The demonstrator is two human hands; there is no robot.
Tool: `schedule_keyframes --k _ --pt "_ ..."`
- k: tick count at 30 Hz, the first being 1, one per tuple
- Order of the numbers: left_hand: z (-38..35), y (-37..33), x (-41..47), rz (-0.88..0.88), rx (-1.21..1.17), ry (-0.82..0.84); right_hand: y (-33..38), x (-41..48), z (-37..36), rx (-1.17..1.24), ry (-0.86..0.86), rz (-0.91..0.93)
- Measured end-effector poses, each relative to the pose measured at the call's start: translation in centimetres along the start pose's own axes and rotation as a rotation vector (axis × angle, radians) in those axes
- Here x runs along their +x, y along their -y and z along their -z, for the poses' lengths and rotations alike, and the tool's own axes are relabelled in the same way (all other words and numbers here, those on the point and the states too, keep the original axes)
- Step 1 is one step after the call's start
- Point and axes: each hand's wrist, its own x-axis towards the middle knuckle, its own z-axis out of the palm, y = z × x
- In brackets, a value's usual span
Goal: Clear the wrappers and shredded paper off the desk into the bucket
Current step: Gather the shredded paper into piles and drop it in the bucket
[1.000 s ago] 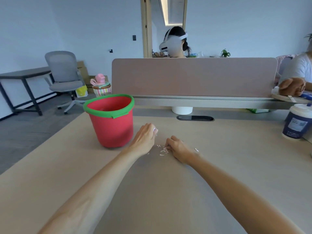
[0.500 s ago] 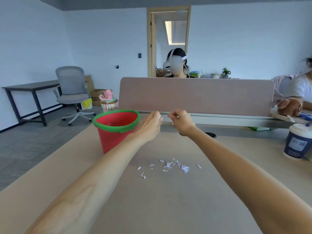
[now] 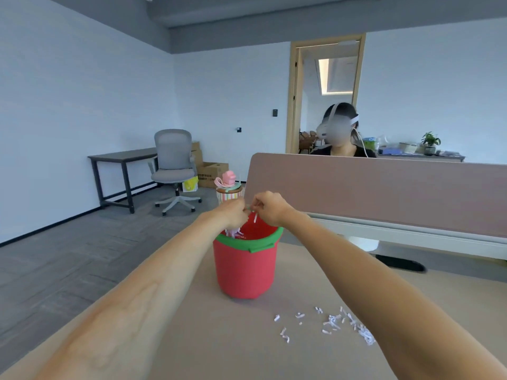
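A red bucket (image 3: 245, 272) with a green rim stands on the tan desk (image 3: 219, 346). Both my hands are held together just above its mouth. My left hand (image 3: 232, 213) has its fingers curled around shredded paper, and a clump of white and pink shreds (image 3: 233, 231) hangs or falls below it into the bucket. My right hand (image 3: 270, 209) pinches shreds too, with one white strip (image 3: 255, 217) dangling under its fingers. More shredded paper (image 3: 336, 323) lies scattered on the desk to the right of the bucket, partly behind my right forearm.
A mauve divider panel (image 3: 384, 187) runs along the desk's far edge, with a person in a headset behind it. A dark cable slot (image 3: 400, 263) sits at the right. On the floor to the left are a grey office chair (image 3: 174, 168), a side table and boxes.
Both hands rose from the scattered shreds on the desk and moved left over the bucket. The view tilted up and shreds now drop into the bucket.
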Motion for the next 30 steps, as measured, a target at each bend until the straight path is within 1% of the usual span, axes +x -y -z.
schedule_keyframes --k 4,9,14,18,21,23,26,27,28,29,30 --pt "0.2 0.8 -0.1 -0.023 0.017 0.018 -0.2 -0.6 0.1 -0.077 0.01 0.041" --pt "0.2 -0.4 -1.2 -0.078 0.032 -0.023 -1.1 -3.3 1.4 -0.068 -0.074 0.035" --pt "-0.8 -4.9 -3.0 -0.291 0.034 -0.173 -3.9 -7.7 3.6 -0.088 -0.149 -0.065" --pt "-3.9 -9.8 -4.7 -0.433 -0.007 -0.179 -7.7 -12.5 5.7 -0.12 -0.151 -0.192" --pt "-7.9 -12.1 -6.1 -0.515 -0.065 -0.228 -11.6 -17.4 5.7 -0.122 -0.119 -0.332" --pt "-11.3 -12.4 -7.3 -0.503 -0.117 -0.151 -14.3 -21.0 4.5 -0.113 -0.094 -0.426" --pt "-16.2 -10.2 -8.9 -0.401 -0.045 0.054 -17.5 -25.4 1.3 -0.039 -0.09 -0.543" --pt "-17.6 -8.9 -9.5 -0.347 -0.019 0.1 -18.2 -26.3 -0.1 -0.046 -0.04 -0.568" --pt "-18.8 -7.6 -10.0 -0.29 -0.01 0.12 -18.5 -26.9 -1.5 -0.063 0.017 -0.583" --pt "-19.6 -6.4 -10.5 -0.233 -0.021 0.117 -18.8 -27.1 -3.0 -0.131 0.066 -0.587" --pt "-20.2 -5.4 -10.9 -0.179 -0.04 0.1 -18.7 -27.3 -4.3 -0.188 0.078 -0.577"
